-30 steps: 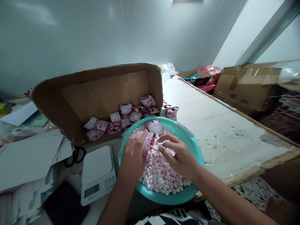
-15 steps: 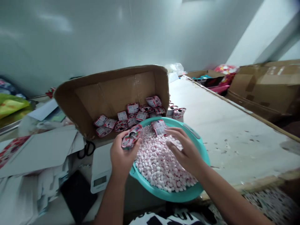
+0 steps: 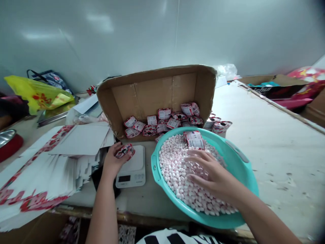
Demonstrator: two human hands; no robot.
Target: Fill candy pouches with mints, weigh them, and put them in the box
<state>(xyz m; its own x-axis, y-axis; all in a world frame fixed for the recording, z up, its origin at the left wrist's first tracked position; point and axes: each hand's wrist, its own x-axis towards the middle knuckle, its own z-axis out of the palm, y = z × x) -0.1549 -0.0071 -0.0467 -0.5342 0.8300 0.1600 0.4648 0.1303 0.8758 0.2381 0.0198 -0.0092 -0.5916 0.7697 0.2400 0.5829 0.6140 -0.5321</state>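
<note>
My left hand, left of centre, grips a small red-and-white printed packet near the white digital scale's upper-left corner. Right hand open, fingers spread over pale-pink pellets in turquoise plastic basin, lower right.

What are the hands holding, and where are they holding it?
The left hand holds a small packet by its sides. The right hand is open at the pellets, holding no packet.

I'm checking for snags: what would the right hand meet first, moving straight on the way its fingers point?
The right hand would probably meet pellets first, then the basin's left rim; depth is unclear, so it may already touch some.
</note>
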